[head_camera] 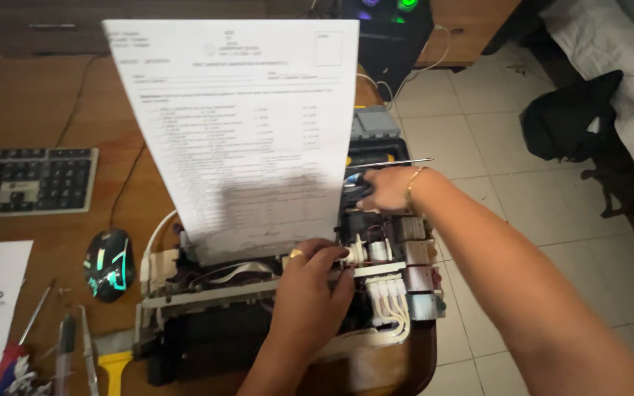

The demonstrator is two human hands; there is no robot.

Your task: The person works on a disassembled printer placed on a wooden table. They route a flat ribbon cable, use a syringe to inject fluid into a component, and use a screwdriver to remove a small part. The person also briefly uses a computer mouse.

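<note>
An opened printer (207, 293) with its cover off sits on the wooden desk (31, 110). A printed white sheet of paper (247, 125) stands upright in its rear feed. My left hand (310, 282), a ring on one finger, rests on the printer's white front rail just below the sheet, fingers curled on it. My right hand (384, 188), with a gold bracelet, reaches into the back right of the printer and grips a dark part there. Ink tanks with white tubes (405, 286) sit at the printer's right side.
A keyboard (27, 181) and a lit mouse (108, 264) lie at the left. Screwdrivers and tools (60, 352) and a yellow brush (115, 367) lie at the front left. A grey toolbox (374, 125) is behind the printer. Tiled floor and a black bag (570, 117) are at right.
</note>
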